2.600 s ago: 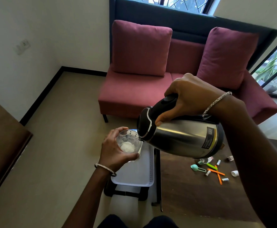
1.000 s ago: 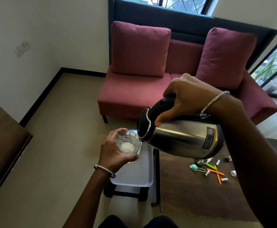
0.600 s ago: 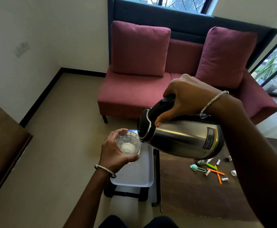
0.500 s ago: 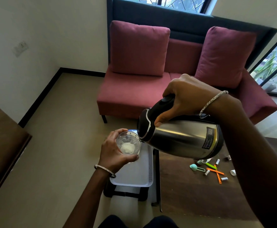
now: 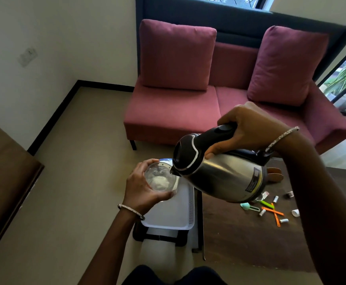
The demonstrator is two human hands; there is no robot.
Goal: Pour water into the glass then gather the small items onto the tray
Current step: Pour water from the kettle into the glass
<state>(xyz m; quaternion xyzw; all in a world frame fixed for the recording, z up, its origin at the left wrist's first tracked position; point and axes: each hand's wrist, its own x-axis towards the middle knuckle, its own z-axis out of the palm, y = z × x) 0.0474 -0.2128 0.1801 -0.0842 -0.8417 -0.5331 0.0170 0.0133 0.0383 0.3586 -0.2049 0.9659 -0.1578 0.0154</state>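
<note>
My left hand grips a clear glass from the side, held in the air over the white tray. My right hand grips the black handle of a steel kettle, tilted so its spout sits at the glass's rim. Water shows in the bottom of the glass. Small items lie scattered on the dark wooden table: a teal scoop, orange and green sticks, several small white cylinders and caps.
The tray rests on a low black stand left of the table. A maroon sofa with two cushions stands behind. A brown wooden surface fills the left edge. A tan object lies on the table behind the kettle.
Both hands hold almost the same pose throughout. The kettle stays tilted at the glass's rim; the view has shifted only slightly.
</note>
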